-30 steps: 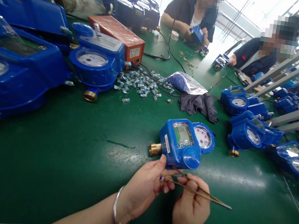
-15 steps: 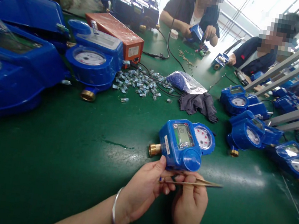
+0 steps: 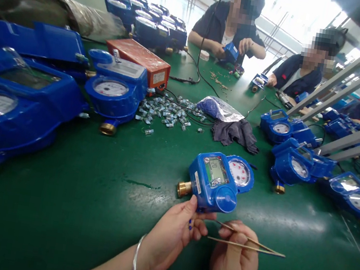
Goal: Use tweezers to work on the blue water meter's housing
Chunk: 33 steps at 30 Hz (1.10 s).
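Note:
A blue water meter (image 3: 208, 182) with a lit digital display, a round dial and a brass threaded end is tilted above the green table. My left hand (image 3: 174, 231) grips its near edge, thumb against the casing. Tiny blue pieces (image 3: 190, 225) lie at the fingers of that same hand. Pinched in my right hand (image 3: 235, 260) is a pair of tweezers (image 3: 264, 248), its two tips spread apart and pointing left, close to my left fingers. Nothing shows between the tips. The underside of the meter is hidden.
More blue meters stand at left (image 3: 110, 88) and right (image 3: 292, 165). An orange box (image 3: 140, 59), small clear parts (image 3: 166, 112), a bag (image 3: 221, 108) and a dark cloth (image 3: 236, 133) lie beyond. Co-workers (image 3: 229, 34) sit across the table; metal bars (image 3: 348, 119) slant at right.
My right hand has drawn back to the right and slightly down. The tweezers, nearly closed beside my left fingers before, now have their tips wide apart. My left hand still holds the meter.

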Motion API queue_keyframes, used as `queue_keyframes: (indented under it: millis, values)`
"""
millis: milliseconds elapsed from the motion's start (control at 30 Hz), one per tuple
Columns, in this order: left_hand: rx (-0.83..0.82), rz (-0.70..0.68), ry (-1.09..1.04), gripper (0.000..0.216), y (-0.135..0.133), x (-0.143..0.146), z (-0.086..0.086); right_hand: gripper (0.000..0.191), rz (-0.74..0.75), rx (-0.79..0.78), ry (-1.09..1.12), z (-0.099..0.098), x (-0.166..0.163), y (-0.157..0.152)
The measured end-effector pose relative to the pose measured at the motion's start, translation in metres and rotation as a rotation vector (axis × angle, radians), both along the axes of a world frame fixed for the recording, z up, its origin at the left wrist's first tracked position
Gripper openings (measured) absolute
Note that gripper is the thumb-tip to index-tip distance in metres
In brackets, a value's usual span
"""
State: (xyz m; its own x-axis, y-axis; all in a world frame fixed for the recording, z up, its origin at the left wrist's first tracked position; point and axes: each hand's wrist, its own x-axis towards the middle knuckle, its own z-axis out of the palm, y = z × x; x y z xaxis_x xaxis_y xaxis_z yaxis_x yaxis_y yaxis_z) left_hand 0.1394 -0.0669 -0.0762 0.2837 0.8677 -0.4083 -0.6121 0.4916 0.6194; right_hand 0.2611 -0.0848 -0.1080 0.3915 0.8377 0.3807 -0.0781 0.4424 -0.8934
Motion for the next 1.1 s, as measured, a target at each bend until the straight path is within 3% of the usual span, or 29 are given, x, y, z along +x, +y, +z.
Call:
queue_keyframes:
  millis: [67,133,200,267,333,467,533,667,800,933,1100]
  values:
    - [0.023,-0.05,0.216,0.039,-0.003,-0.011,0.004,0.012,-0.059,0.076,0.026,0.009,0.007,0.004]
    - [0.099,-0.073,0.566,0.042,-0.001,-0.03,0.012,0.009,-0.167,0.133,0.074,0.021,0.014,0.01]
    - [0.219,0.008,0.932,0.044,0.01,-0.053,0.025,0.009,-0.211,0.106,0.161,0.033,0.017,0.014]
    - [0.326,0.141,1.135,0.043,0.031,-0.07,0.038,0.012,-0.133,0.012,0.263,0.043,0.014,0.016]
    - [0.383,0.122,1.105,0.039,0.058,-0.076,0.048,0.017,0.019,-0.081,0.362,0.047,0.003,0.016]
    - [0.373,-0.119,0.899,0.047,0.086,-0.064,0.049,0.02,0.199,-0.148,0.532,0.046,-0.017,0.017]
    - [0.374,-0.163,0.865,0.05,0.078,-0.058,0.042,0.021,0.213,-0.14,0.582,0.045,-0.015,0.022]
    - [0.286,-0.319,0.656,0.047,0.035,-0.046,0.025,0.021,0.185,-0.198,0.624,0.048,0.015,0.046]
    - [0.196,-0.41,0.42,0.042,0.004,-0.014,0.013,0.025,0.399,-0.321,0.503,0.058,0.046,0.086]
    - [0.152,-0.384,0.359,0.033,0.002,0.028,0.003,0.023,0.573,-0.272,0.348,0.07,0.047,0.124]
    - [0.192,-0.275,0.322,0.031,0.009,0.049,-0.005,0.022,0.563,-0.192,0.289,0.075,0.042,0.145]
